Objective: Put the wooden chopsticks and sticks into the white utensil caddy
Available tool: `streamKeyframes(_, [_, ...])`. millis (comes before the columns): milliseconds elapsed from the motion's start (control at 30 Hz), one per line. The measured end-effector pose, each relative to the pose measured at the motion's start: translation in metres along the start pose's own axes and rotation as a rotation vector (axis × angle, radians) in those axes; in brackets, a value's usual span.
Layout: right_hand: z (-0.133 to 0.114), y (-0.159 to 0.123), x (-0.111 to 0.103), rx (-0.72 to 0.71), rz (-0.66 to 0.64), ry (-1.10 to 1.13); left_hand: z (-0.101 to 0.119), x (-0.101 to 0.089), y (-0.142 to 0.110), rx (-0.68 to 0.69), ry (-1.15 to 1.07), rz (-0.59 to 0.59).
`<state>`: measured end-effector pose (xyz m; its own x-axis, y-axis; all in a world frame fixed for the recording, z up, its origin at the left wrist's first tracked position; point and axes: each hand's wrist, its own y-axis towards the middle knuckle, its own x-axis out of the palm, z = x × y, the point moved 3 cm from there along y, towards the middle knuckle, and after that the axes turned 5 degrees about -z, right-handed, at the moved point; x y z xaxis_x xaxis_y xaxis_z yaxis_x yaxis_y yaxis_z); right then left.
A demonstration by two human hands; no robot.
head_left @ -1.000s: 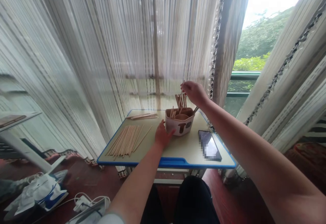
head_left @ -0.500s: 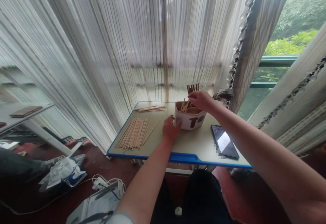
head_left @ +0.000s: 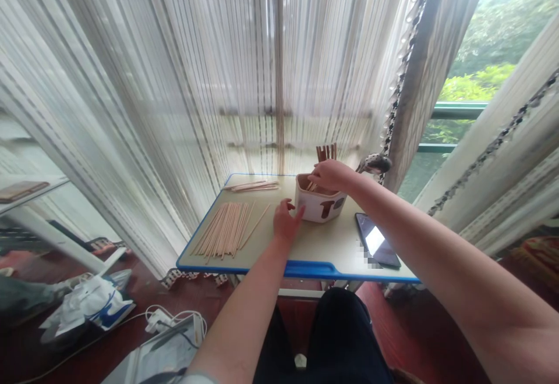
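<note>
Left hand open, thumb and fingers spread, just beside left side of white box; contact unclear. Right hand over box opening, fingers bent down at pale sticks inside; can't tell if gripping. Box on bench, lettered face toward near edge. Dark sticks at back of box, long axes near vertical. Main pile flat, left of box, long axes front-to-back, near ends skewed left. Smaller bunch left of box, farther back, axes crosswise. Phone right of box, nearer.
</note>
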<state>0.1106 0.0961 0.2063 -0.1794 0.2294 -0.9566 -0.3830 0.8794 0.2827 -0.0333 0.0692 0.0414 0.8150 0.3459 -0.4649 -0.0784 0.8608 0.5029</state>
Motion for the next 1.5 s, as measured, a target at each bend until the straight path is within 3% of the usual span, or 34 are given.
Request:
streamKeyframes(100, [0.0, 0.0, -0.004, -0.011, -0.094, -0.113, 0.001, 0.001, 0.001, 0.018, 0.002, -0.004])
streamKeyframes(300, [-0.016, -0.006, -0.008, -0.216, -0.006, -0.064, 0.001, 0.001, 0.002, 0.001, -0.002, -0.002])
streamKeyframes(433, [-0.021, -0.015, -0.006, -0.221, 0.047, -0.089, 0.0, -0.001, 0.002, -0.016, -0.018, -0.007])
streamKeyframes(533, [-0.031, -0.03, -0.008, -0.221, 0.158, -0.041, 0.0, -0.003, 0.001, -0.016, -0.033, -0.021])
streamKeyframes(633, [-0.05, -0.058, -0.004, -0.224, 0.4, 0.118, -0.001, -0.004, 0.0, -0.029, -0.042, -0.051])
streamKeyframes(733, [-0.062, -0.087, 0.026, -0.174, 0.516, 0.365, -0.003, -0.006, -0.002, -0.088, -0.02, -0.078])
streamKeyframes(800, [-0.057, -0.103, 0.061, -0.03, 0.543, 0.526, -0.007, -0.008, -0.002, -0.163, 0.012, -0.078])
streamKeyframes(933, [-0.032, -0.118, 0.136, 0.27, 0.484, 0.723, -0.018, -0.009, 0.0, -0.259, 0.034, -0.045])
streamKeyframes(1033, [-0.017, -0.12, 0.167, 0.416, 0.37, 0.745, -0.021, -0.007, 0.002, -0.246, 0.015, -0.049])
streamKeyframes(1133, [-0.013, -0.12, 0.172, 0.442, 0.356, 0.735, -0.019, -0.009, 0.001, -0.188, 0.088, 0.012])
streamKeyframes(1233, [-0.012, -0.12, 0.168, 0.435, 0.359, 0.731, -0.017, -0.019, -0.003, -0.175, 0.294, 0.25])
streamKeyframes(1300, [-0.012, -0.12, 0.165, 0.442, 0.369, 0.737, -0.019, -0.024, -0.005, -0.241, 0.427, 0.313])
streamKeyframes(1367, [-0.012, -0.121, 0.163, 0.45, 0.387, 0.747, -0.023, -0.023, -0.007, -0.338, 0.55, 0.213])
streamKeyframes(1500, [-0.012, -0.121, 0.162, 0.421, 0.375, 0.753, -0.021, -0.018, -0.008, -0.27, 0.722, -0.005])
